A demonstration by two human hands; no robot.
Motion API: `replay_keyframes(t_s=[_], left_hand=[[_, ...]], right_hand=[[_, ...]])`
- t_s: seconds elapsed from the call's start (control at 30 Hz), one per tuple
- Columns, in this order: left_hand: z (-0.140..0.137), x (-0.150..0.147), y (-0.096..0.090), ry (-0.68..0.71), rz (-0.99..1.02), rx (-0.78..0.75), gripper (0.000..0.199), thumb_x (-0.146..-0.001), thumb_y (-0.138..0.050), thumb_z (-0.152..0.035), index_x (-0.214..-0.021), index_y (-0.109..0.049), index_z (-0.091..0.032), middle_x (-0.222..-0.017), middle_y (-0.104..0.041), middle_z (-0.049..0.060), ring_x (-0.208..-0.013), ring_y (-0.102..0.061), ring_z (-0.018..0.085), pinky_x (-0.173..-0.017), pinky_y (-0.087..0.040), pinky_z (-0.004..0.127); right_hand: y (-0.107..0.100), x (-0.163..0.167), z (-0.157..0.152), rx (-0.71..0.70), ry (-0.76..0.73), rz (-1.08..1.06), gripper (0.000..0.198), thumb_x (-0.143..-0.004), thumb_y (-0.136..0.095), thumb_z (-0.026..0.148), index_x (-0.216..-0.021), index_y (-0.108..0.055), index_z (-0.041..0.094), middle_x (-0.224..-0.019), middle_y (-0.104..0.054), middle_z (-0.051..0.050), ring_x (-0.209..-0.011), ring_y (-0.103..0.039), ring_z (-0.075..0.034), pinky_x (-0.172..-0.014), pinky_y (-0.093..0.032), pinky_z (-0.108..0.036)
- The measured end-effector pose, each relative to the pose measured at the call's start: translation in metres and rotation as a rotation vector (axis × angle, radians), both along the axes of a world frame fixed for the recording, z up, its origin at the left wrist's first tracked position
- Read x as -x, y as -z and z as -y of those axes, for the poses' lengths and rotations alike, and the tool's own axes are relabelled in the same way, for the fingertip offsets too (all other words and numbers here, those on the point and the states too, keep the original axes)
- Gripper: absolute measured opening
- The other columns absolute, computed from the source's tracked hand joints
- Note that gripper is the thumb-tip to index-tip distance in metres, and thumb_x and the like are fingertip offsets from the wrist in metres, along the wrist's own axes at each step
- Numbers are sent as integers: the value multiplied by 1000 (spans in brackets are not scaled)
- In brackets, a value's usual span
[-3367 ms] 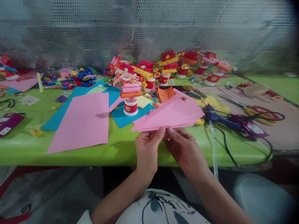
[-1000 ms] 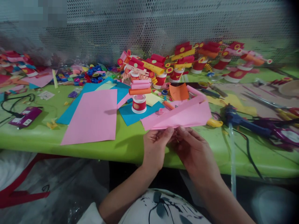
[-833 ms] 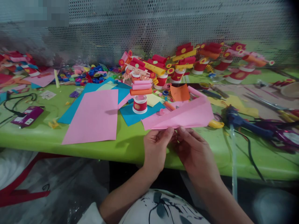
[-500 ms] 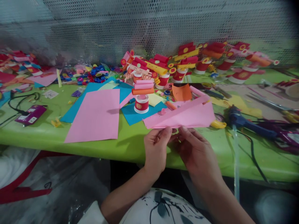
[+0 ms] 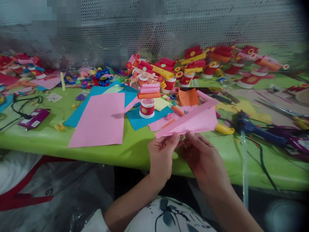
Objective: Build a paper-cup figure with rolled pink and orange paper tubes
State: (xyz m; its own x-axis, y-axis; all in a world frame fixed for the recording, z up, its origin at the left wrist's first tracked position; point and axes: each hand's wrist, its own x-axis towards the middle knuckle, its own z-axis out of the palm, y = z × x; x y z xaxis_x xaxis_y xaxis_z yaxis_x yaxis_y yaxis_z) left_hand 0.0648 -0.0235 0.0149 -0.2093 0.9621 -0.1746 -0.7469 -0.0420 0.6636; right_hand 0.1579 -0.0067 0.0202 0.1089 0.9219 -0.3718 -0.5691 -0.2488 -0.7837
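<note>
Both hands pinch the near edge of a folded piece of pink paper (image 5: 193, 120) above the table's front edge. My left hand (image 5: 161, 154) grips it with thumb and bent fingers, close to the paper's left end. Beside it, my right hand (image 5: 205, 158) has its thumb on the same edge; its lower fingers are partly hidden in shadow. Just beyond stands a red and white paper cup (image 5: 147, 109) with pink and orange paper rolls (image 5: 149, 91) above it, on a blue sheet (image 5: 135, 120). A flat pink sheet (image 5: 100, 120) lies to the left.
A blue glue gun (image 5: 259, 130) with a clear glue stick (image 5: 244, 167) hanging past the edge lies at right, near scissors (image 5: 280, 108). Several finished cup figures (image 5: 169, 69) line the back by a mesh panel (image 5: 154, 29). A purple power box (image 5: 33, 118) sits at left.
The folded pink paper has tilted and narrowed, its left end now nearer to me and its right end drawn in. Both hands keep their pinch and have hardly moved.
</note>
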Motion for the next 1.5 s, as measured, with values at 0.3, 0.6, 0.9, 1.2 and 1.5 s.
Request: replay_keyframes(t_s=[0.3, 0.6, 0.9, 1.2, 1.5], left_hand=[[-1, -2, 6, -50, -48, -79, 16, -82, -81, -26, -97, -82, -23, -102, -81, 4, -99, -73, 18, -96, -57, 32], [-2, 1, 13, -39, -106, -24, 16, -85, -78, -36, -91, -83, -22, -94, -80, 3, -87, -72, 17, -91, -57, 34], [-3, -1, 19, -40, -176, -36, 25, -88, -73, -44, -98, -81, -22, -91, -79, 4, -89, -71, 18, -89, -55, 32], [-1, -1, 21, -62, -205, 22, 37, -83, -74, -58, -88, -77, -22, -78, -74, 3, -87, -69, 19, -87, -54, 30], [-1, -3, 21, -108, -220, 1, 37, -85, -72, -56, -92, -78, -20, -82, -75, 3, -85, -70, 18, -87, -53, 29]], right_hand=[[0, 0, 0, -12, 12, -21, 33, -55, -97, 27, -70, -70, 17, -63, -60, 4, -62, -58, -7, -60, -55, -16], [0, -1, -3, -6, 25, -48, 31, -58, -95, 25, -72, -69, 17, -63, -61, 4, -60, -59, -8, -58, -56, -18], [0, 0, -5, 14, 33, -78, 29, -58, -95, 23, -69, -69, 18, -59, -59, 5, -57, -56, -7, -57, -54, -17], [-4, -1, -5, 29, 24, -80, 27, -60, -94, 23, -67, -68, 18, -58, -56, 6, -55, -55, -7, -55, -51, -19], [-4, 0, -6, 20, 25, -78, 29, -60, -95, 25, -66, -67, 19, -59, -56, 6, -57, -54, -7, -56, -52, -20]])
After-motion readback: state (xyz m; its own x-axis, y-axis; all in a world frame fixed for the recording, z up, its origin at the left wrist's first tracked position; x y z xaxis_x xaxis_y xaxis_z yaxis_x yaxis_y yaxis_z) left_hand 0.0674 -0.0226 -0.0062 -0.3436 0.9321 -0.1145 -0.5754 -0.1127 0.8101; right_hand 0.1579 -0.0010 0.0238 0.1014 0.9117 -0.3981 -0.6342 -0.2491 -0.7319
